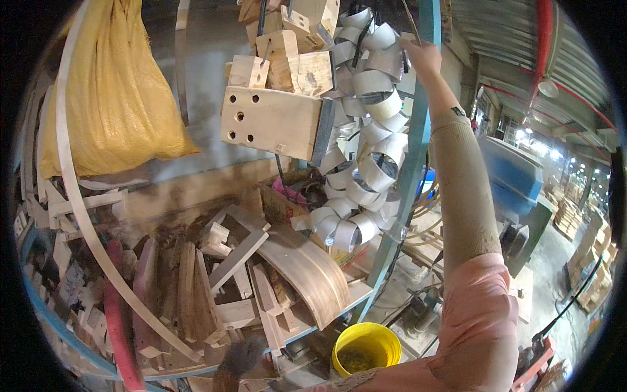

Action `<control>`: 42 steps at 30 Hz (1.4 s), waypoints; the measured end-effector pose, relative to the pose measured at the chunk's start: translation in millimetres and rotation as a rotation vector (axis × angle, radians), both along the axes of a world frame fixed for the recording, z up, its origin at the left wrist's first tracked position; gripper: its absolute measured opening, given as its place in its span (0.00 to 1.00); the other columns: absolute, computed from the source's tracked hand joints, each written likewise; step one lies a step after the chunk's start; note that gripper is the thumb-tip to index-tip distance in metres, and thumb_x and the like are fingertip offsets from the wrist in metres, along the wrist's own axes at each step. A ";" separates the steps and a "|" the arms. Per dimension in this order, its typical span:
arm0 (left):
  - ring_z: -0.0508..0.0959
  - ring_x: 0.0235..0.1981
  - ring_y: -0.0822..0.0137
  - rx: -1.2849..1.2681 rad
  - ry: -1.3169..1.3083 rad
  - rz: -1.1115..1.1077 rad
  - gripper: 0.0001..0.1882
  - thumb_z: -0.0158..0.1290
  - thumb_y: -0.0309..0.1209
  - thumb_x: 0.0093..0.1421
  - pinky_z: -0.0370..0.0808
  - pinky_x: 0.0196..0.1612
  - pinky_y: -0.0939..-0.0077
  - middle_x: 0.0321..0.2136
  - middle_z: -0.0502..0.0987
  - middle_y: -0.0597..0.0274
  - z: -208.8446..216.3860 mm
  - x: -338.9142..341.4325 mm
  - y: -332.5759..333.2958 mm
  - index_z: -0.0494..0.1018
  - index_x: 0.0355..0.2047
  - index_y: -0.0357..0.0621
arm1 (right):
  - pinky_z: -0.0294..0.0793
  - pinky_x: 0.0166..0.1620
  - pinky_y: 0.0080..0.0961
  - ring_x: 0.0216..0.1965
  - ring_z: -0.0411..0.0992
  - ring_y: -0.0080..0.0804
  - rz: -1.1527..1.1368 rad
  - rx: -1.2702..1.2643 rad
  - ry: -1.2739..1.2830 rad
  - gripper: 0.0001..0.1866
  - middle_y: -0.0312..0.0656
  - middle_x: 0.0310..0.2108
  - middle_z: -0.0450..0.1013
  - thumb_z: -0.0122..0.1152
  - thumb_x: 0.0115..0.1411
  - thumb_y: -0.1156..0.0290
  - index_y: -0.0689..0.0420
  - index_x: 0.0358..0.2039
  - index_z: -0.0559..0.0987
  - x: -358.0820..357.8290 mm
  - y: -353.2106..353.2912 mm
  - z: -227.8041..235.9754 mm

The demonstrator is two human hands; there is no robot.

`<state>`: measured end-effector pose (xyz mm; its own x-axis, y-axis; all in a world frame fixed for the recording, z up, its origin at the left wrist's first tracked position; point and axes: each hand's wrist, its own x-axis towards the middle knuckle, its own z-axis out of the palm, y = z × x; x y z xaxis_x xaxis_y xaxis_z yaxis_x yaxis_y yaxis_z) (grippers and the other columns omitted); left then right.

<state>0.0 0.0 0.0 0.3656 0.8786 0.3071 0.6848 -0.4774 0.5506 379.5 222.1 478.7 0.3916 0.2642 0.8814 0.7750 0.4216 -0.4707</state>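
The right hand is raised at the blue post. Fingers bend toward a thin strip above hanging white rings; grip and opening cannot be determined.

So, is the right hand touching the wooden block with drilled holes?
Apart: the head view shows white rolls across the gap between right hand and wooden block.

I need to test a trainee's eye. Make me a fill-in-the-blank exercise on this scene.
The big sack and the bucket share one colour: ____.
The large wooden block shows ____ dark holes in its broad face.
In the picture, the white rings are to the ____ of that block.
The right hand, beside the blue-green post, sits ____ in the picture than the bucket.
Missing words: yellow; five; right; higher.
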 end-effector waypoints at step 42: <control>0.65 0.50 0.48 0.630 -0.659 0.064 0.31 0.46 0.45 0.45 0.62 0.52 0.65 0.47 0.66 0.46 621.7 293.4 312.8 0.62 0.50 0.45 | 0.43 0.11 0.14 0.08 0.48 0.12 0.354 0.096 -0.062 0.10 0.23 0.10 0.54 0.52 0.54 0.62 0.48 0.19 0.67 164.1 -163.5 111.7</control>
